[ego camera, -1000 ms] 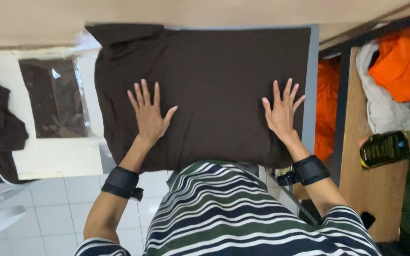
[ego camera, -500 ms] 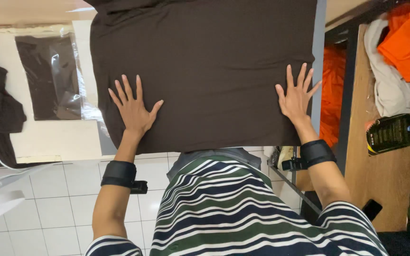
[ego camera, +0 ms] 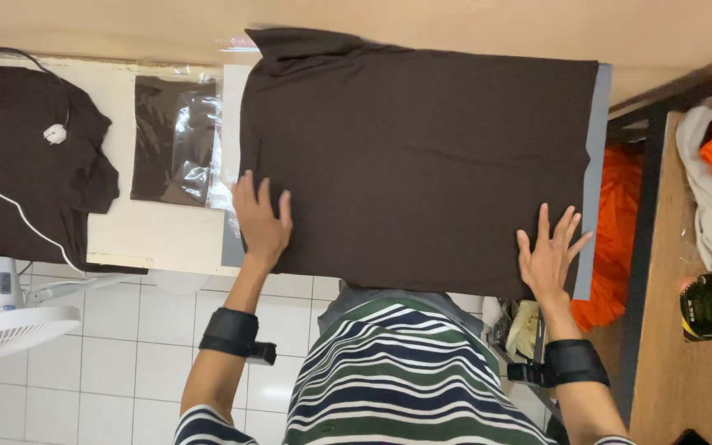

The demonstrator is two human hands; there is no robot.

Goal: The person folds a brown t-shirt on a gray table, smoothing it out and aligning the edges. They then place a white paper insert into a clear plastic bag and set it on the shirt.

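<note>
White floor tiles [ego camera: 125, 363] show below a pale worktop [ego camera: 158, 239] set against a beige wall. Both hands lie flat, palms down, gripping nothing. The left hand [ego camera: 261, 221] has its fingers loosely together and rests on the near left edge of a dark brown garment [ego camera: 422, 156]. The right hand [ego camera: 550, 255] has its fingers spread wide and presses the near right corner. Each forearm wears a black strap with a small box, the left wrist band [ego camera: 231, 334] and the right wrist band [ego camera: 572, 363].

Matte and soft-looking, the garment is spread smooth into a near rectangle; its far left corner bunches a little, possibly a collar or sleeve, though the fold is hard to read. It lies on a flat grey board [ego camera: 595, 173], whose edge shows along the right side.

Just left of it sits a glossy clear bag [ego camera: 176, 140] holding a folded brown piece. Farther left lies another dark shirt [ego camera: 26, 156], crossed by a white cable [ego camera: 18, 210]. Orange cloth [ego camera: 620, 231] hangs at the right beside a wooden shelf [ego camera: 669, 363].
</note>
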